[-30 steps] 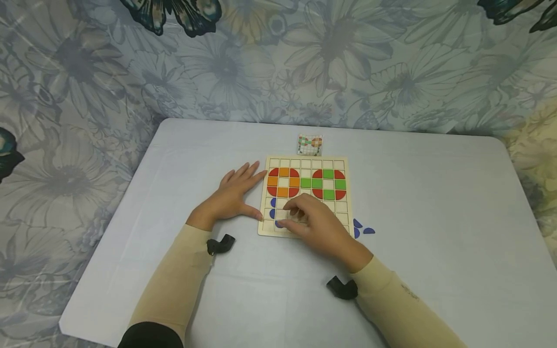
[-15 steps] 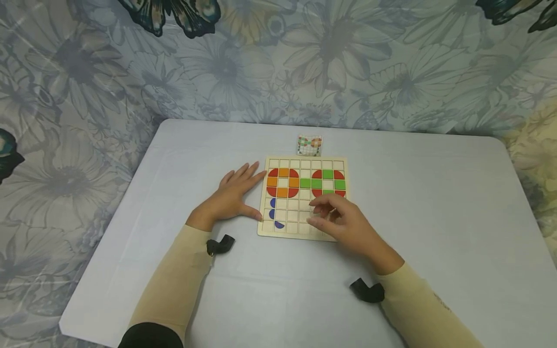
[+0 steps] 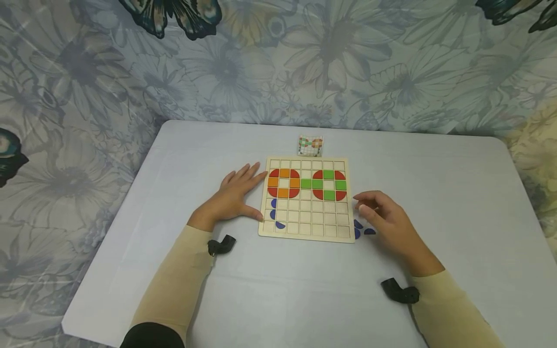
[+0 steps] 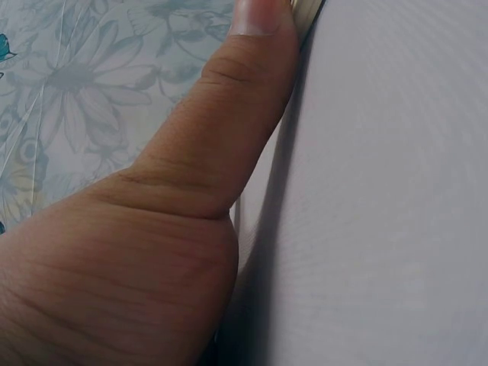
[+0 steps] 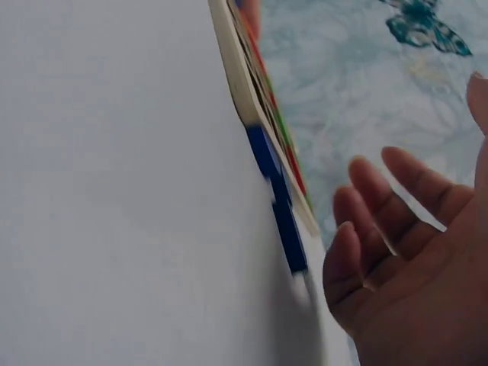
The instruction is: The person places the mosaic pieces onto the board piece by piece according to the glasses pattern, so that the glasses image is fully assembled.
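Note:
A square wooden grid board (image 3: pixel 311 218) lies on the white table, with red, orange and green pieces forming two rounded rings joined by a green square (image 3: pixel 306 183). Three blue half-round pieces (image 3: pixel 273 214) sit in its lower left cells. My left hand (image 3: pixel 232 194) lies spread along the board's left edge, thumb and forefinger touching it; the left wrist view shows the thumb (image 4: pixel 221 114) at the edge. To the right of the board, my right hand (image 3: pixel 387 220) hovers with loosely curved fingers and nothing in them, beside several loose blue half-round pieces (image 3: pixel 369 231).
A small pattern card (image 3: pixel 310 145) with a printed grid lies just beyond the board's far edge. The white table (image 3: pixel 209 299) reaches back to a flower-patterned wall covering (image 3: pixel 261 72). Dark wrist cameras (image 3: pixel 400 291) sit at both sleeves.
My right hand has moved right, from over the board's lower left to beside the loose blue pieces, uncovering the lower cells. My left hand has stayed at the board's edge.

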Available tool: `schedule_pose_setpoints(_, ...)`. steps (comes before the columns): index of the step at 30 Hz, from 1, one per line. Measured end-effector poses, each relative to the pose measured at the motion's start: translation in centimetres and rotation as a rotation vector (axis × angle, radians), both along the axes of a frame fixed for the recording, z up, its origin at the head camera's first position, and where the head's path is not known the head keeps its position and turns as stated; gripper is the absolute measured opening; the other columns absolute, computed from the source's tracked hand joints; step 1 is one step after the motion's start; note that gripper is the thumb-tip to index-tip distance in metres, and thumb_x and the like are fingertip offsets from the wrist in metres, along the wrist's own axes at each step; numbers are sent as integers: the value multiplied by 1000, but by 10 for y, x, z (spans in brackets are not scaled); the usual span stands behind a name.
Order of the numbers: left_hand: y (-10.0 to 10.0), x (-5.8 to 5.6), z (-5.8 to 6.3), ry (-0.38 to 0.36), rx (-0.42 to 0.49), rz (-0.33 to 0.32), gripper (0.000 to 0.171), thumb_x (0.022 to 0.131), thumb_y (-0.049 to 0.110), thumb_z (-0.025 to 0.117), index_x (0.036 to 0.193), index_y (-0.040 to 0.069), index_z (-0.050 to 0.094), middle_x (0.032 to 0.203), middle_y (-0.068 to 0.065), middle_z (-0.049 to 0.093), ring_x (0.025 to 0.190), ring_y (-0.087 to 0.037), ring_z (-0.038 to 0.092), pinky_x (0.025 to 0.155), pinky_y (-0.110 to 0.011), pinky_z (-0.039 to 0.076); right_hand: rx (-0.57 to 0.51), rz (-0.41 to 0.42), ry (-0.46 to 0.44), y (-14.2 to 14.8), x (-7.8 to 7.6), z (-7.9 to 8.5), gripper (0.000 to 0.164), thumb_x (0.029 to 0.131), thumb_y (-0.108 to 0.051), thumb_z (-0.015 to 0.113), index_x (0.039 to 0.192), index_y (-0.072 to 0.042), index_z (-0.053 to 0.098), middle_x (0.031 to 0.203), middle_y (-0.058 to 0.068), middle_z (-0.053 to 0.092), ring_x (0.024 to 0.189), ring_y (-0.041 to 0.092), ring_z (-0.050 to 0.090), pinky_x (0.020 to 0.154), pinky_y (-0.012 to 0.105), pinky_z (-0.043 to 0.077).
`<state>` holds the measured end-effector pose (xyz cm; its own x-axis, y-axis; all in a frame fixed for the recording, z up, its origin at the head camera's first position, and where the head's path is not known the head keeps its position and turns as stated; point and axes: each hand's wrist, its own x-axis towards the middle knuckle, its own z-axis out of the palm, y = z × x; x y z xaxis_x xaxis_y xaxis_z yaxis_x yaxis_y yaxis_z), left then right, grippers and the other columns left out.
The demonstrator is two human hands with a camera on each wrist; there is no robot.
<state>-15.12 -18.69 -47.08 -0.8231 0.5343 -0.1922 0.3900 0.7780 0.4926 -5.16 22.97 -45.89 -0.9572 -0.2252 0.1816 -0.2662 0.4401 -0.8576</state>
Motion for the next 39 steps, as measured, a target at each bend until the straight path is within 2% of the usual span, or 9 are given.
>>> schedule_pose_setpoints(5, 0, 0, 0, -2, 6, -9, 133, 72, 69, 93, 177, 27, 23, 182, 4, 0, 165, -19, -10, 130, -51, -7, 46, -28, -5, 18, 1, -7, 30, 110, -8, 64, 138, 1, 64, 120, 14, 69, 105, 8, 57, 90, 11, 44)
schedule_pose_setpoints(11, 1, 0, 1, -2, 1, -12, 132, 73, 69, 93, 177, 27, 22, 182, 4, 0, 165, -18, -10, 130, -51, -7, 142, -47, -59, 26, 1, -11, 31, 103, -12, 76, 132, -2, 70, 110, 8, 67, 95, 18, 59, 80, 14, 47)
schedule_pose_setpoints(17, 1, 0, 1, 1, -4, -8, 132, 74, 68, 94, 177, 26, 23, 182, 3, 0, 165, -19, -10, 130, -51, -7, 239, 1, -63, 27, -2, -11, 32, 94, -8, 87, 123, -6, 74, 119, 6, 70, 102, 22, 60, 84, 13, 46)
schedule_pose_setpoints(23, 2, 1, 2, 0, -7, -5, 132, 74, 67, 94, 177, 26, 23, 182, 4, 0, 165, -19, -10, 130, -50, -7, 329, 20, -33, 26, -2, -11, 29, 91, -2, 88, 117, -8, 77, 113, 3, 67, 98, 21, 56, 81, 19, 45)
schedule_pose_setpoints(27, 2, 1, 1, -2, -4, -4, 131, 74, 67, 94, 177, 26, 23, 182, 4, 0, 165, -18, -10, 130, -50, -7, 373, -6, -42, 25, -1, -9, 24, 93, -1, 84, 115, -9, 79, 111, 3, 66, 97, 22, 55, 81, 25, 47)
schedule_pose_setpoints(32, 2, 1, 2, 1, -12, -2, 131, 74, 67, 94, 177, 26, 23, 182, 4, 0, 165, -19, -10, 130, -50, -6, 388, -33, -29, 23, 0, -9, 22, 97, 0, 79, 118, -8, 80, 110, 5, 65, 96, 22, 54, 79, 27, 47)
schedule_pose_setpoints(36, 2, 1, 2, 2, -18, 3, 132, 73, 67, 94, 177, 26, 23, 182, 3, 0, 165, -19, -10, 130, -51, -6, 433, -116, -18, 18, 0, -9, 23, 100, -5, 79, 122, -2, 75, 110, 11, 64, 95, 26, 55, 80, 38, 51)
schedule_pose_setpoints(39, 1, 1, 2, -1, -22, 5, 133, 73, 68, 94, 177, 26, 23, 182, 3, 0, 165, -18, -10, 130, -50, -7, 454, -167, -31, 15, 1, -8, 19, 99, -9, 80, 115, -1, 75, 108, 13, 64, 95, 28, 55, 80, 46, 52)
